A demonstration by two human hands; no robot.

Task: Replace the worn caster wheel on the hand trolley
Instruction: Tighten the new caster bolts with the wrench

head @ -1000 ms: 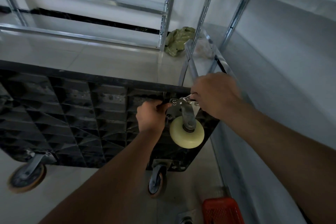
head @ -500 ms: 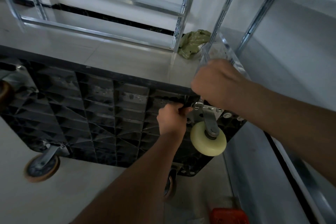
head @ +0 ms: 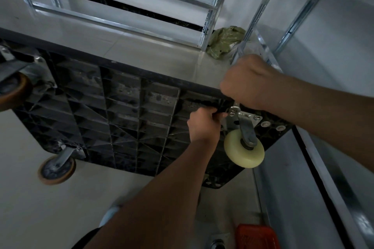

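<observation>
Far left: brown worn caster (head: pixel 12 89) bolted at trolley corner; second brown caster (head: pixel 56 170) lower down, tyre edge just above tiled floor (head: pixel 26 204). Between them and rightward: ribbed black underside of trolley deck (head: pixel 121 119), tipped up on edge to face the camera.

Centre: left hand (head: pixel 204 125) curled tight around a dark object, probably a tool handle, pressed against deck ribs just beside the mounting plate (head: pixel 244 117); exact tool not discernible.

Right of centre: cream replacement caster wheel (head: pixel 243 150) in its steel fork, plate seated on the deck corner. Right hand (head: pixel 247 83) closed in a fist over a silver tool, apparently a wrench (head: pixel 235 107), at the plate's upper-left bolt; fingertips hidden.

Step judged in hand: tightening fasteners of the new caster. Next move calls for a counter-hold by the left hand during each wrench swing, then the same on the remaining plate bolts.

Clearance: deck edge near metal shelving uprights (head: pixel 259 10) behind the right hand; limited swing room there. Grey panel (head: pixel 303 188) close along the right. Red crate (head: pixel 257 236) on the floor below. Open floor to the left.
</observation>
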